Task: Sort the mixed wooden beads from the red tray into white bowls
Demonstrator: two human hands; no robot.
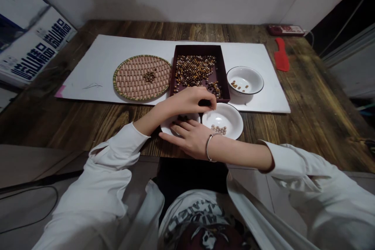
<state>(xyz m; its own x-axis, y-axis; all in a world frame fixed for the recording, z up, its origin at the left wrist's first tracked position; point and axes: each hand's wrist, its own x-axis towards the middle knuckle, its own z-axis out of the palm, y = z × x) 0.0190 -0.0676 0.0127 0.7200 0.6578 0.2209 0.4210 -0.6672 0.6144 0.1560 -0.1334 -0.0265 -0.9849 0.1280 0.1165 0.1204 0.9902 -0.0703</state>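
My forearms cross at the near edge of the table. My left hand reaches over the rim of a white bowl, its thumb and fingertips pinched together; whatever they hold is too small to make out. Pale round beads lie in the bottom of that bowl. Below it, my right hand spreads its fingers over a second white bowl on the left, which they partly cover. Dark beads show there beside the fingers. Behind both hands is a dark red box of mixed brown, yellow and pale beads.
A round woven tray with a few brown beads rests on a white board. On the right stands another white bowl holding yellowish-brown pieces. Farther right are a red comb-like tool and a dark red case.
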